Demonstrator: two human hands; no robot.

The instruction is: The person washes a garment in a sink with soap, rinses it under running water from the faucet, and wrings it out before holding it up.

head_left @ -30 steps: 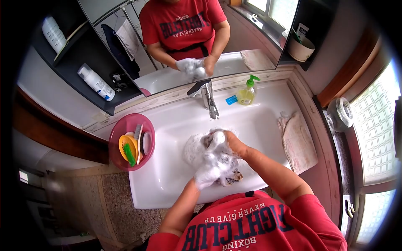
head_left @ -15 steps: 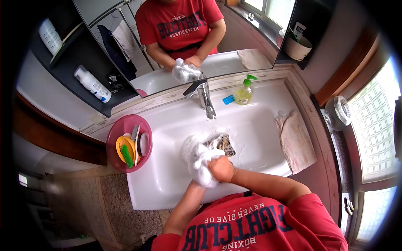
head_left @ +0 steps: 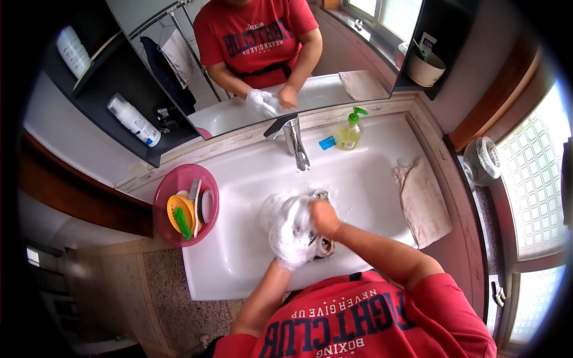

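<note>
A wet cloth [head_left: 324, 246] with a dark and light pattern, largely covered in white suds, is bunched between my hands over the basin. My left hand [head_left: 290, 258] is inside the foamy bundle on its near left side; suds hide its fingers. On the right side of the bundle, my right hand [head_left: 325, 218] is closed, with its fingers pressed to the cloth. Under both hands lies the white sink [head_left: 227, 179], with foam on its bottom. Behind them stands the chrome faucet [head_left: 296, 143].
A pink basin [head_left: 159, 197] holding brushes and a yellow strainer sits at the left rim. A green-topped soap bottle [head_left: 347, 136] and a blue packet [head_left: 327, 142] are behind the sink. A stained towel [head_left: 422, 206] drapes over the right rim. Above hangs a mirror [head_left: 340, 53].
My right hand has moved slightly up and to the right over the cloth. The bundle has spread, and its patterned part now shows nearer to me, below my right hand.
</note>
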